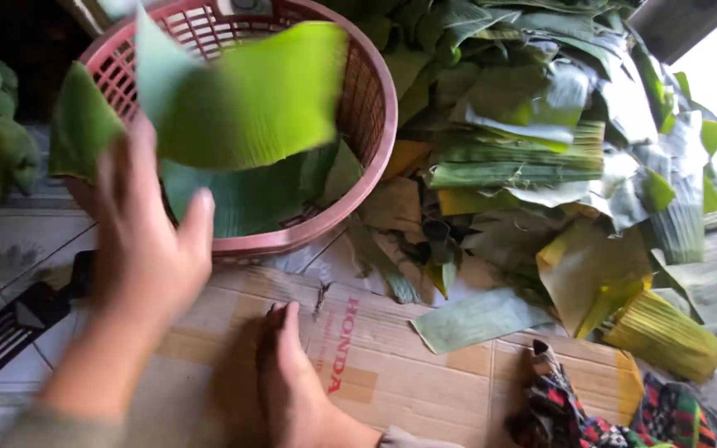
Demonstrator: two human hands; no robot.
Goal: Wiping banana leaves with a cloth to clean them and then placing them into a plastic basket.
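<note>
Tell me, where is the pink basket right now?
The pink basket sits at upper left, beyond the left hand, with the leaf pile to its right.

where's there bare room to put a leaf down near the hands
Bare cardboard lies between the right hand and the plaid cloth, below the loose leaf strip. The tiled floor left of the left hand is partly free. Crowded: the pink basket and the leaf pile.

Looks like a home floor workspace for preparing leaves: pale patterned floor tiles (pixel 18 241), flattened brown cardboard sheet (pixel 425 373) laid as a mat, round pink plastic basket (pixel 375 124), big heap of cut green banana leaves (pixel 541 141).
</note>
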